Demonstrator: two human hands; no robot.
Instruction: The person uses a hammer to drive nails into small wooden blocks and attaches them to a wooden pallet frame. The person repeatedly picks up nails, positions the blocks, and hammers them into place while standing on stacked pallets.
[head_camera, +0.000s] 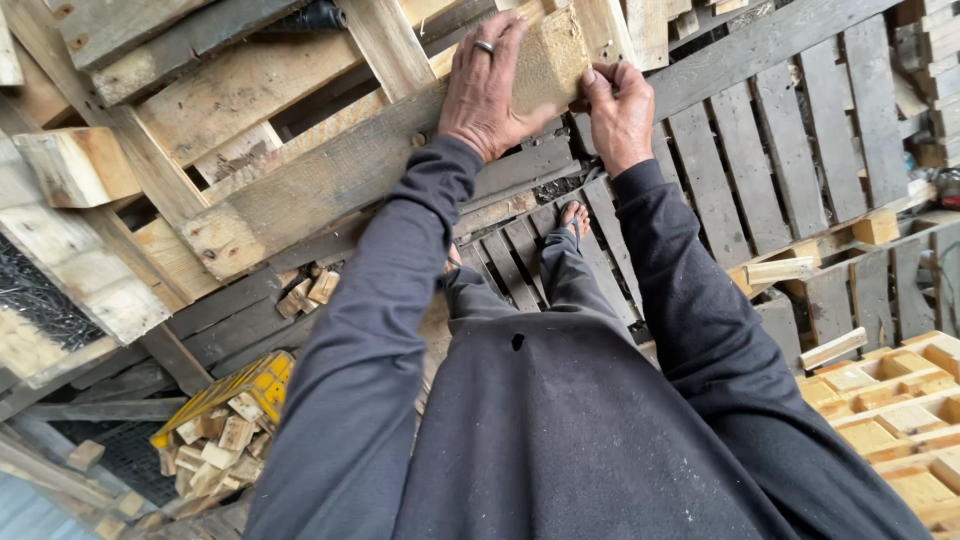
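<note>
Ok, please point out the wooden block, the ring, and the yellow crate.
wooden block (548, 60), head view, its bare front face.
ring (484, 46), head view, band on the left hand's finger.
yellow crate (268, 380), head view, its yellow side.

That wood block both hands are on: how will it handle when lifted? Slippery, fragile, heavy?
The wood block is probably rigid, with a coarse chipboard-like face that should grip, not slip. Squared faces: unlikely to roll. The left hand spans it, so likely light.
</note>
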